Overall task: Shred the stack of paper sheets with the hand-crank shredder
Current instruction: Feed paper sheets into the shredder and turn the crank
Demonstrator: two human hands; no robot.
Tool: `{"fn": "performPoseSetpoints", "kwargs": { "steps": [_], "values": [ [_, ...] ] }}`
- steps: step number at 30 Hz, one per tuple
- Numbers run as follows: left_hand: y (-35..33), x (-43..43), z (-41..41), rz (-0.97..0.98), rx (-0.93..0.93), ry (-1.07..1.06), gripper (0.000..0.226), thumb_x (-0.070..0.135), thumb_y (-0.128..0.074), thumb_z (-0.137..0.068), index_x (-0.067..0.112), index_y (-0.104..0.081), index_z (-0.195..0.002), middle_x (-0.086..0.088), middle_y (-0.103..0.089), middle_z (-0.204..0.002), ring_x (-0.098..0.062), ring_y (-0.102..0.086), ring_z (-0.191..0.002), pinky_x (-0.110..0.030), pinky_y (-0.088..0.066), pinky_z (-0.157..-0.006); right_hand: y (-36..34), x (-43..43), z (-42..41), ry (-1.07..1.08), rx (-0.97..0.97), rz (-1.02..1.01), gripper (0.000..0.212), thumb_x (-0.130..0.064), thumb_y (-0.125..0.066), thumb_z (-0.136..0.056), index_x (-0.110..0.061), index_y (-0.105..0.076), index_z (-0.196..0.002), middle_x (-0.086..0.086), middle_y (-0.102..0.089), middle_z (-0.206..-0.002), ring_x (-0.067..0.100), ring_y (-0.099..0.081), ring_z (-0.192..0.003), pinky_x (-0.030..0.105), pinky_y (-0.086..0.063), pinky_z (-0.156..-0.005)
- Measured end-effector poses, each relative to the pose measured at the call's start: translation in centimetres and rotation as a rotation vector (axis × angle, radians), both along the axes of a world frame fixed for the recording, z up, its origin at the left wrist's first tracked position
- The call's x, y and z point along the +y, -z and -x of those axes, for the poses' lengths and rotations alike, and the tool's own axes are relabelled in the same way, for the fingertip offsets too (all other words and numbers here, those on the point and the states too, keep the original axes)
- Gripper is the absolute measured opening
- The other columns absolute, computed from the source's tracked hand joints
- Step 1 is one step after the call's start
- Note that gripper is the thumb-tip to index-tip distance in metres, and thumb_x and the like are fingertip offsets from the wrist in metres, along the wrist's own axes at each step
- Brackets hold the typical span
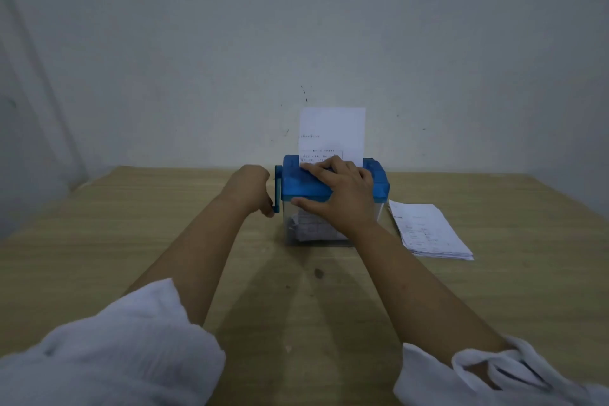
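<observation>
**Hand-crank shredder (304,186) being steadied and cranked on the table**

The small shredder, with a blue plastic lid over a clear plastic bin (316,231), is standing near the middle of the pale wooden table (164,227), close to the grey wall. A white printed paper sheet (332,130) is standing upright in the slot on top, with its lower edge hidden behind the right hand (344,196). That hand is lying across the lid with its fingers stretched out flat towards the foot of the sheet and its thumb running along the lid's front edge, pressing rather than clasping. The left hand (255,189) is sitting just beside the shredder's left wall, its fingers curling round the lower end of the blue crank handle (278,188). Pale shredded scraps are showing through the bin. The stack of white paper sheets (428,231) is lying flat on the table just to the right of the shredder, apart from both hands. White sleeves are bunching at both forearms.
</observation>
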State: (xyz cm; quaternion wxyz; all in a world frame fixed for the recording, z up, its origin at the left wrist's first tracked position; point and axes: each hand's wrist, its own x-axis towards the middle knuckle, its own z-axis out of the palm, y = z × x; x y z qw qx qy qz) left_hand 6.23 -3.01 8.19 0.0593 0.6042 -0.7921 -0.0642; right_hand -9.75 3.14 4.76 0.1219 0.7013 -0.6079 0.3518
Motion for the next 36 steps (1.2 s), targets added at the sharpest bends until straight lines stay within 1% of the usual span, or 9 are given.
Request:
{"fn": "performPoseSetpoints", "kwargs": {
  "steps": [4,9,16,20,23,26,29,32,36],
  "values": [
    [0.4,-1.4,0.1,-0.023,0.039,-0.036,0.084,0.026,-0.086,-0.065,0.002,-0.044,-0.135,-0.013,-0.051,-0.133,-0.026,-0.049,-0.122,-0.032,-0.043,-0.095,0.1,-0.1,-0.1,0.012,-0.002,0.010,0.057,-0.058,-0.066,-0.075,-0.037,-0.055,-0.127,-0.009,-0.052,-0.109,0.012,-0.046,-0.105,0.023,-0.012,-0.089],
    [1.4,-2.7,1.1,0.034,0.094,-0.071,0.053,0.017,-0.085,-0.065,0.003,-0.060,-0.110,-0.012,-0.062,-0.110,-0.027,-0.059,-0.103,-0.029,-0.044,-0.075,0.2,-0.3,0.0,0.008,-0.006,0.013,0.057,-0.057,-0.066,-0.075,-0.036,-0.055,-0.127,-0.007,-0.052,-0.110,0.014,-0.047,-0.105,0.027,-0.016,-0.091],
    [4.2,-3.2,1.6,0.279,0.404,-0.072,0.032,0.002,-0.069,-0.079,0.002,-0.064,-0.110,-0.015,-0.069,-0.103,-0.029,-0.063,-0.094,-0.031,-0.047,-0.078,0.1,-0.2,0.0,0.004,-0.006,-0.008,0.057,-0.056,-0.066,-0.076,-0.036,-0.055,-0.128,-0.006,-0.052,-0.110,0.015,-0.047,-0.105,0.026,-0.015,-0.089],
    [3.8,-2.2,1.2,0.012,1.006,-0.284,0.051,0.006,-0.066,-0.084,0.001,-0.049,-0.132,-0.017,-0.062,-0.121,-0.027,-0.059,-0.108,-0.034,-0.046,-0.093,0.0,0.0,0.1,0.003,-0.003,-0.015,0.058,-0.057,-0.065,-0.076,-0.037,-0.054,-0.129,-0.006,-0.052,-0.111,0.015,-0.047,-0.105,0.026,-0.015,-0.089],
    [2.2,-0.7,1.6,-0.421,1.431,-0.500,0.063,0.040,-0.046,-0.097,0.004,-0.028,-0.146,-0.017,-0.036,-0.147,-0.032,-0.041,-0.129,-0.040,-0.031,-0.106,-0.1,0.1,0.1,0.006,-0.003,-0.032,0.058,-0.058,-0.063,-0.077,-0.037,-0.052,-0.130,-0.008,-0.051,-0.112,0.013,-0.045,-0.106,0.023,-0.013,-0.088],
    [0.8,0.0,2.1,-0.807,1.495,-0.399,0.082,0.062,-0.036,-0.092,0.006,-0.018,-0.149,-0.016,-0.025,-0.153,-0.037,-0.027,-0.139,-0.048,-0.007,-0.115,-0.2,0.2,0.0,0.007,0.003,-0.048,0.059,-0.058,-0.062,-0.077,-0.038,-0.051,-0.131,-0.008,-0.050,-0.113,0.012,-0.044,-0.108,0.025,-0.015,-0.091],
    [-1.0,0.4,3.0,-0.747,1.473,-0.406,0.068,0.060,-0.046,-0.089,0.006,-0.044,-0.131,-0.009,-0.038,-0.143,-0.038,-0.046,-0.122,-0.048,-0.015,-0.113,-0.1,0.2,-0.1,-0.001,-0.004,-0.051,0.058,-0.057,-0.064,-0.077,-0.038,-0.051,-0.131,-0.008,-0.050,-0.113,0.012,-0.044,-0.108,0.023,-0.013,-0.089],
    [-1.6,0.5,4.2,-0.705,1.379,-0.378,0.067,0.048,-0.050,-0.093,0.002,-0.037,-0.139,-0.016,-0.040,-0.144,-0.036,-0.038,-0.131,-0.047,-0.019,-0.110,0.0,0.1,0.0,-0.010,-0.013,-0.026,0.056,-0.054,-0.066,-0.077,-0.035,-0.055,-0.128,-0.007,-0.052,-0.110,0.014,-0.046,-0.105,0.025,-0.015,-0.087],
    [-2.2,1.1,4.6,-0.653,1.409,-0.347,0.033,0.030,-0.050,-0.097,0.001,-0.055,-0.109,-0.014,-0.048,-0.079,-0.029,-0.053,-0.062,-0.026,-0.045,-0.086,0.0,-0.1,0.0,-0.008,-0.015,-0.016,0.055,-0.054,-0.067,-0.077,-0.034,-0.057,-0.127,-0.006,-0.053,-0.109,0.015,-0.047,-0.103,0.027,-0.018,-0.088]
  ]
}}
